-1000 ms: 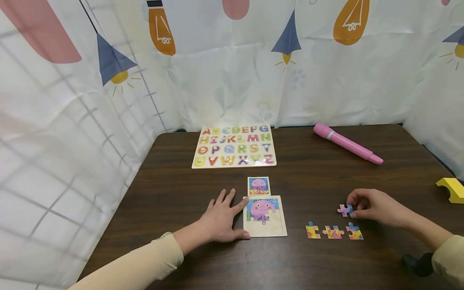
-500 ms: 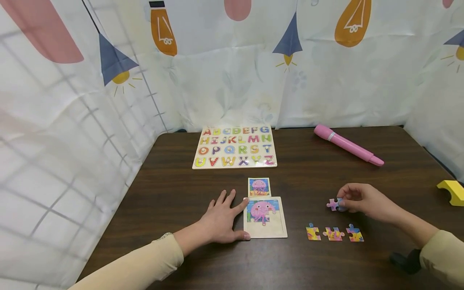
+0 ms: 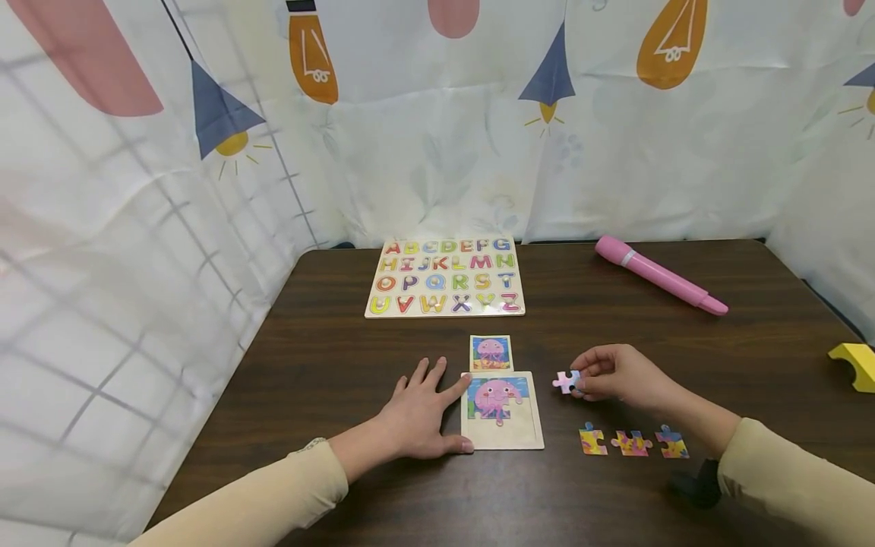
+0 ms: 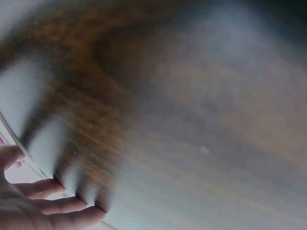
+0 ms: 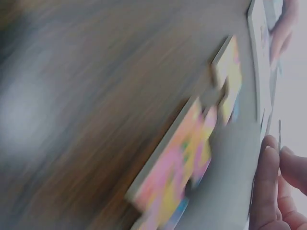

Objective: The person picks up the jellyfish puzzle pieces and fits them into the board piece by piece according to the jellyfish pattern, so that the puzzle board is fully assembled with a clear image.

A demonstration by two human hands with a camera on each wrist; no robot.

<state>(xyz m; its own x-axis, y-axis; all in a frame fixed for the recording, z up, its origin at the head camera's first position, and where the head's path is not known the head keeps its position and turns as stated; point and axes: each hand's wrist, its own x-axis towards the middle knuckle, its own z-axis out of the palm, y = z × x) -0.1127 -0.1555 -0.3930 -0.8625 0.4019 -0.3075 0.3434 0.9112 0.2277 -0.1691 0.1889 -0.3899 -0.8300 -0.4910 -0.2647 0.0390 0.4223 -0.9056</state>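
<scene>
My left hand (image 3: 424, 414) lies with spread fingers on the table, its index finger and thumb touching the left edge of a square wooden puzzle board (image 3: 522, 433). Pieces in the board's upper part form a pink jellyfish on blue; bare wood shows at its right and bottom. My right hand (image 3: 618, 376) pinches a pink and blue jigsaw piece (image 3: 566, 382) between thumb and fingers, just right of the board. In the right wrist view that piece appears edge-on at the fingertips (image 5: 271, 142). Three yellow and pink jigsaw pieces (image 3: 632, 443) lie in a row below the right hand.
A small jellyfish picture card (image 3: 490, 352) touches the board's top edge. Farther back lies an alphabet board (image 3: 444, 277). A pink pen-shaped object (image 3: 659, 275) rests at the back right, and a yellow arch block (image 3: 854, 365) sits at the right edge.
My right hand has carried the pink and blue jigsaw piece leftward, from above the row of loose pieces to beside the puzzle board. My left hand stays in place.
</scene>
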